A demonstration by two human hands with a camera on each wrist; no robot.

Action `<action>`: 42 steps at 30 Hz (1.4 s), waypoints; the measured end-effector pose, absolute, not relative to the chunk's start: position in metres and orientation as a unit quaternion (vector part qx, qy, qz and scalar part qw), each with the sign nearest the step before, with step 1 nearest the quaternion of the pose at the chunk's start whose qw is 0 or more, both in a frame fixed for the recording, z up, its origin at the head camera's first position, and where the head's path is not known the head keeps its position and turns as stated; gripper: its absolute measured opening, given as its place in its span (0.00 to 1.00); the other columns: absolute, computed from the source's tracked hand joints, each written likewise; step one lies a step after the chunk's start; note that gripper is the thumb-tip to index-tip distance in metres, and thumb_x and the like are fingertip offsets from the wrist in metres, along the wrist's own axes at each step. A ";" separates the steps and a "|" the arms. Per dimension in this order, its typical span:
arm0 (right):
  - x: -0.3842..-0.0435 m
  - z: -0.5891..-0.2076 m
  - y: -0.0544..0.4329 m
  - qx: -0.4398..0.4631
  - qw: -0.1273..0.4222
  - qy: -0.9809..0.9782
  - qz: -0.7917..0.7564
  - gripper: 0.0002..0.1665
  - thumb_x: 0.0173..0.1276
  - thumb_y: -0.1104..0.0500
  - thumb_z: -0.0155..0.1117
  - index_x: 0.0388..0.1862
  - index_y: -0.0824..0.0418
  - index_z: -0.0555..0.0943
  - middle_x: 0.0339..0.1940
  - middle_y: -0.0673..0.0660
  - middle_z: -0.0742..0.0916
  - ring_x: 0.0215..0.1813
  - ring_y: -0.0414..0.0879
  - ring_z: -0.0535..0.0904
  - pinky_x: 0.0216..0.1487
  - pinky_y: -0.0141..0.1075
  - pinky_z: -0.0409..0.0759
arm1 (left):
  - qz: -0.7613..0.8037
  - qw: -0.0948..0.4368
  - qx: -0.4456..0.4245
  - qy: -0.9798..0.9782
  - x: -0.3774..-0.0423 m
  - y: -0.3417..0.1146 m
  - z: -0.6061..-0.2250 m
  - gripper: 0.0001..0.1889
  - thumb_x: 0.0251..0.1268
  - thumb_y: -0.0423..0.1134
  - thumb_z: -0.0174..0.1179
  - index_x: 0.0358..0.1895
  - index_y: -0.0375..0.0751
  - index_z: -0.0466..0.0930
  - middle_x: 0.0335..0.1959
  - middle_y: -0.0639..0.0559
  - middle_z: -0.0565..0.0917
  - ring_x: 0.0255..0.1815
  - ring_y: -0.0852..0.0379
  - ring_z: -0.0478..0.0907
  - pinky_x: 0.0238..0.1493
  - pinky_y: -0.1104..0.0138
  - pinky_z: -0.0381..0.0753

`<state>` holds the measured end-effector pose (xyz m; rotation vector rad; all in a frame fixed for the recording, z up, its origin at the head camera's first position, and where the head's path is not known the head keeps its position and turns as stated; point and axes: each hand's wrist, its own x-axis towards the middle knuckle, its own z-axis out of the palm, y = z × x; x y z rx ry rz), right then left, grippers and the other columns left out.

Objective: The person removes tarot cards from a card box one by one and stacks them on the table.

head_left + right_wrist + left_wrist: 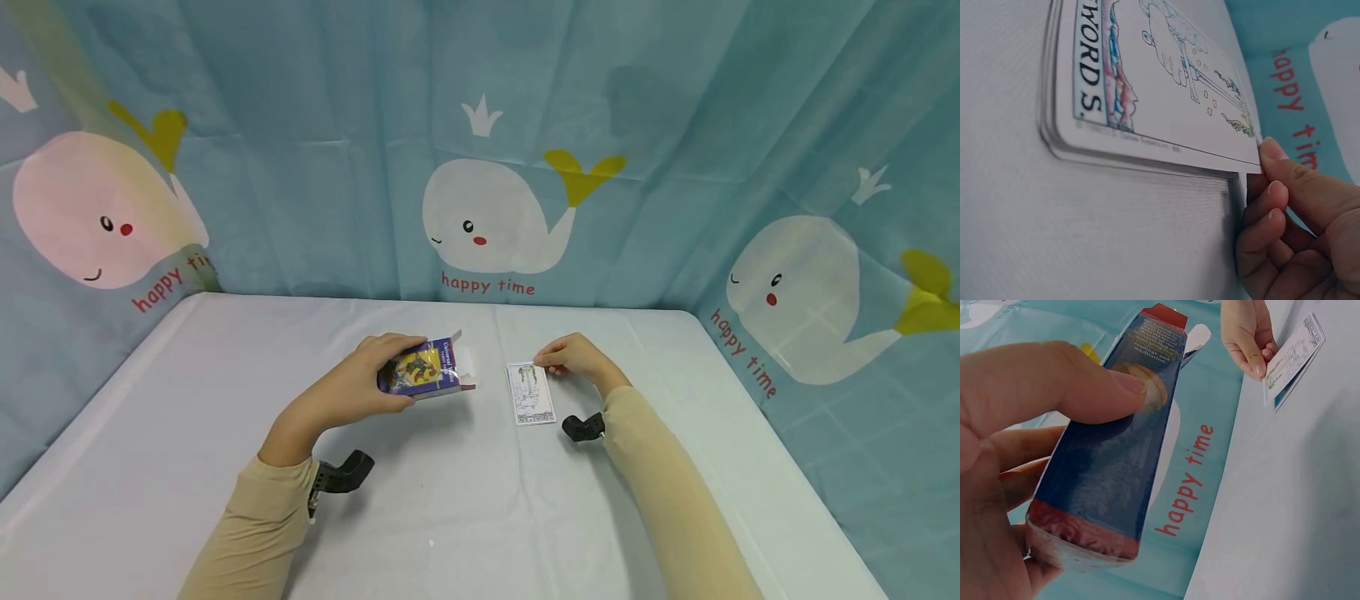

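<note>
My left hand (352, 379) grips a dark blue tarot card box (420, 368), fingers along the far side and thumb along the near side. The box is tilted above the table, its white end flap (466, 363) standing open toward the right. In the left wrist view, the thumb presses the printed narrow side of the box (1104, 469). To the right, my right hand (581, 358) pinches the far corner of a thin stack of tarot cards (531, 396) between thumb and fingers. The top card (1160, 81) lies face up, with a line drawing and the letters "WORDS." along its edge.
A white cloth covers the table (450, 517). Behind it and along the sides hangs a blue curtain (315, 200) with whales and "happy time" lettering. Black wrist mounts (345, 472) sit below both wrists, close over the table.
</note>
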<state>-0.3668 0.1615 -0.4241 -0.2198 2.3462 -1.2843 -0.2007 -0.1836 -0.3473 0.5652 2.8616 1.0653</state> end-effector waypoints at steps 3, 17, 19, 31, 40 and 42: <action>-0.367 -0.425 0.160 -0.081 0.219 0.862 -0.451 0.12 0.67 0.61 0.68 0.43 0.69 0.87 0.21 0.46 0.83 0.26 0.37 0.73 0.31 0.28 0.74 | 0.343 0.018 0.182 0.921 -0.201 -0.184 -0.347 0.40 0.56 0.39 0.70 0.74 0.45 0.65 0.70 0.42 0.70 0.63 0.44 0.66 0.57 0.51 0.72; -0.363 -0.430 0.151 -0.068 0.192 0.889 -0.410 0.09 0.66 0.57 0.69 0.38 0.63 0.88 0.20 0.48 0.82 0.26 0.40 0.73 0.30 0.30 0.73 | 0.344 0.016 0.187 0.920 -0.200 -0.184 -0.347 0.40 0.56 0.40 0.70 0.74 0.44 0.65 0.70 0.42 0.71 0.63 0.44 0.66 0.56 0.50 0.72; -0.363 -0.432 0.151 -0.065 0.193 0.889 -0.411 0.09 0.66 0.57 0.69 0.38 0.62 0.88 0.21 0.48 0.82 0.26 0.40 0.73 0.30 0.30 0.73 | 0.344 0.016 0.186 0.920 -0.199 -0.184 -0.347 0.40 0.56 0.39 0.70 0.74 0.45 0.65 0.70 0.42 0.71 0.63 0.44 0.66 0.57 0.50 0.72; -0.359 -0.433 0.152 -0.063 0.187 0.889 -0.414 0.09 0.66 0.57 0.69 0.38 0.61 0.88 0.22 0.48 0.83 0.27 0.39 0.74 0.31 0.30 0.73 | 0.344 0.012 0.190 0.920 -0.199 -0.182 -0.348 0.40 0.56 0.39 0.70 0.74 0.45 0.65 0.70 0.42 0.71 0.63 0.44 0.66 0.57 0.51 0.72; -0.359 -0.433 0.149 -0.060 0.180 0.897 -0.400 0.07 0.66 0.57 0.69 0.37 0.60 0.87 0.23 0.48 0.83 0.28 0.40 0.74 0.32 0.30 0.74 | 0.344 0.014 0.191 0.919 -0.199 -0.183 -0.347 0.40 0.56 0.40 0.70 0.74 0.44 0.65 0.70 0.42 0.71 0.64 0.43 0.66 0.57 0.50 0.72; -0.358 -0.434 0.149 -0.059 0.178 0.898 -0.398 0.07 0.66 0.57 0.70 0.36 0.60 0.87 0.23 0.48 0.83 0.28 0.40 0.74 0.32 0.31 0.74 | 0.344 0.014 0.192 0.919 -0.198 -0.183 -0.346 0.40 0.56 0.40 0.71 0.74 0.45 0.65 0.70 0.42 0.71 0.63 0.44 0.66 0.56 0.51 0.72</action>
